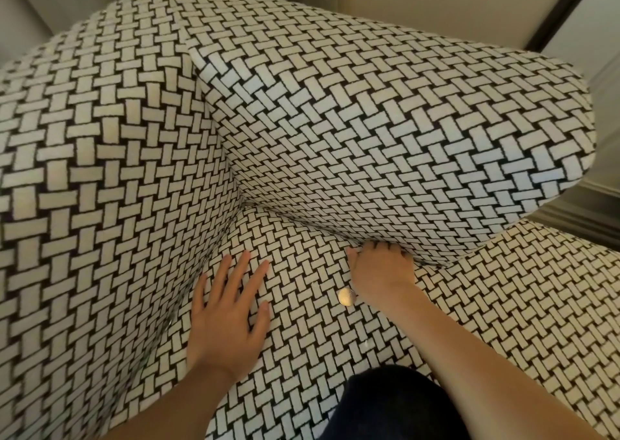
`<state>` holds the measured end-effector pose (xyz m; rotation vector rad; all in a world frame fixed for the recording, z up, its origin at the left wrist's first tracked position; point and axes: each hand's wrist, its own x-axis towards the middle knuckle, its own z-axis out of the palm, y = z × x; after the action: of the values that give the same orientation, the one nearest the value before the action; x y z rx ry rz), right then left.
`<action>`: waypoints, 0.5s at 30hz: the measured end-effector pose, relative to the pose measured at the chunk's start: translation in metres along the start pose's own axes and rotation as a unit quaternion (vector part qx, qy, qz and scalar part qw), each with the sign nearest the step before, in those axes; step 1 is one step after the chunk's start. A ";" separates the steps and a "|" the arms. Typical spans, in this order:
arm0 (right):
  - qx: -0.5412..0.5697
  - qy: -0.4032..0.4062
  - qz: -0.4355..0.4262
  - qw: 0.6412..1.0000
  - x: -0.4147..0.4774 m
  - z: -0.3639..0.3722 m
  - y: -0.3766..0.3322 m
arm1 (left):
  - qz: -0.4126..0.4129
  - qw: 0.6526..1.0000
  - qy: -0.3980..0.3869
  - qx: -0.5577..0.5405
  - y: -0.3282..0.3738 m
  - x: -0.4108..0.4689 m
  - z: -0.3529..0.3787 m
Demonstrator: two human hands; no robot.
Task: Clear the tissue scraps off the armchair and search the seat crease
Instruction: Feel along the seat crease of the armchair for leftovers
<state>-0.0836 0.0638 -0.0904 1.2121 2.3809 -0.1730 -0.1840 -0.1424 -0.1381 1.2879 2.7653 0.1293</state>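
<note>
- Head camera is looking down at a black and white woven-pattern armchair.
- Left hand is lying flat on the seat, with its fingers spread wide, near the chair's left wall.
- Right hand is digging into the crease where the seat is meeting the big padded part above it. Its fingers are bending and their tips are hiding inside, so nobody can tell if they are pinching anything.
- A round shiny coin is lying on the seat, just beside the right wrist. Its marks are too blurry to read.
- Dark clothing is showing over the seat's front.
</note>
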 end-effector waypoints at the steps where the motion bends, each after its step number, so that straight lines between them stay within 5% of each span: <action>1: -0.022 -0.011 0.004 1.000 -0.001 -0.001 -0.002 | 0.000 1.000 0.002 0.000 0.000 -0.001 0.000; 10: -0.120 -0.148 -0.004 0.982 0.005 -0.018 -0.014 | -0.001 1.000 -0.003 -0.003 0.000 0.000 0.000; 15: -0.011 -0.055 -0.017 0.998 0.011 -0.007 0.006 | 0.000 1.000 0.002 -0.012 0.000 -0.001 0.000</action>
<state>-0.0871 0.0777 -0.0890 1.1223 2.3040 -0.2182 -0.1835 -0.1428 -0.1384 1.2836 2.7579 0.1638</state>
